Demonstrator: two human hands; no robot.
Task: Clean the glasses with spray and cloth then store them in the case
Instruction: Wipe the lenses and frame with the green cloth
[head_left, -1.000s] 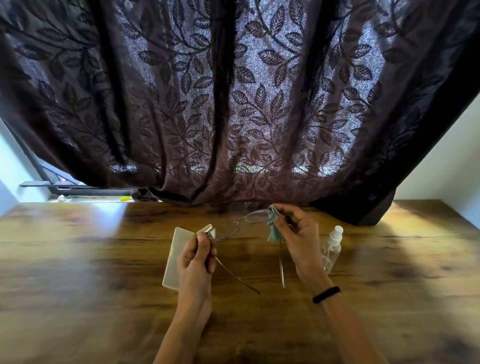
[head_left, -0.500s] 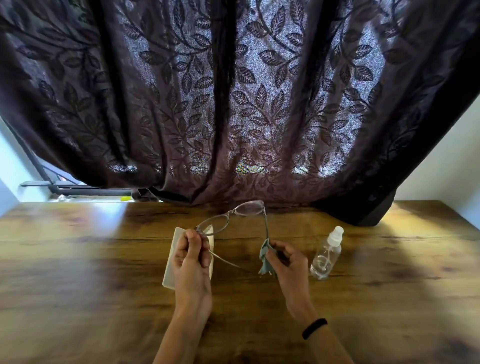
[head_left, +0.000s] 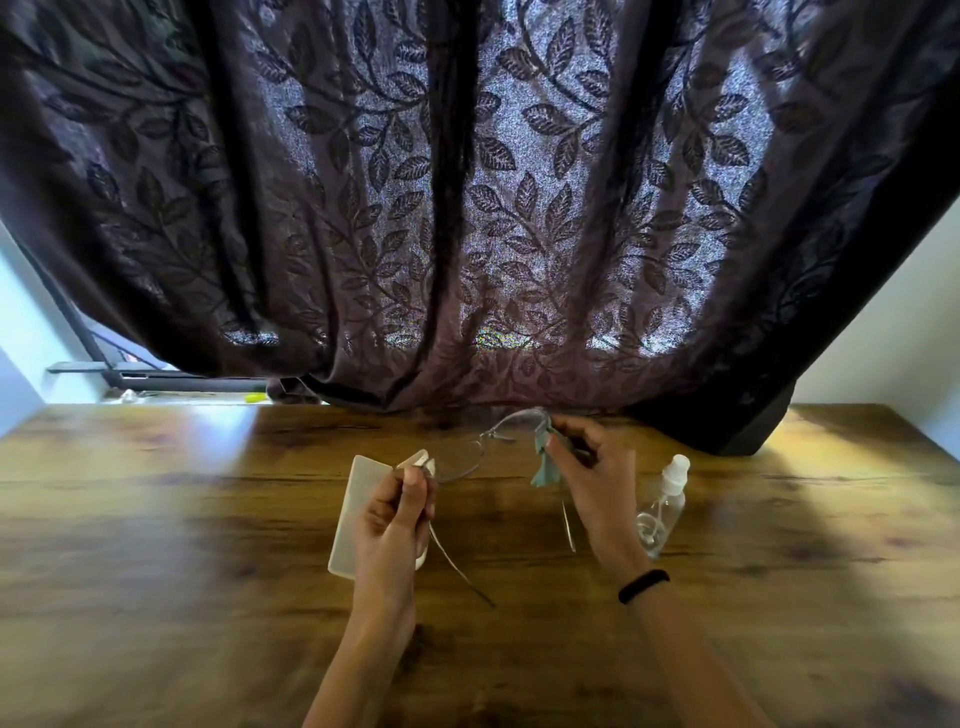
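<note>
The wiping step looks to be under way. The left hand (head_left: 395, 512) is closed on the glasses (head_left: 470, 457) at the hinge of the near lens, holding them up above the table (head_left: 156, 519) with both temples unfolded and trailing toward the person. The right hand (head_left: 592, 483) is pinched around the cloth (head_left: 543, 462), pressing it to the far lens, the one closest to the curtain (head_left: 467, 208); a loose tail of cloth hangs below the fingers.

The bottle (head_left: 662, 512) stands to the right of the glasses, just beside the right wrist, capped and apart from both hands. Whether the lenses have been sprayed cannot be told; judging from the bottle set down and the cloth in use, spraying seems done. It is clear plastic with a thin tube inside; how much liquid it holds is not readable.

The case (head_left: 358, 512) lies flat on the table under and just left of the left hand, pale, partly hidden by it. It seems to hold nothing, since the glasses are held up in the hands; whether it is open or closed cannot be told with certainty.

Left to do, as I judge it: finish wiping both lenses, fold the temples, lay the glasses in the case and shut it.
</note>
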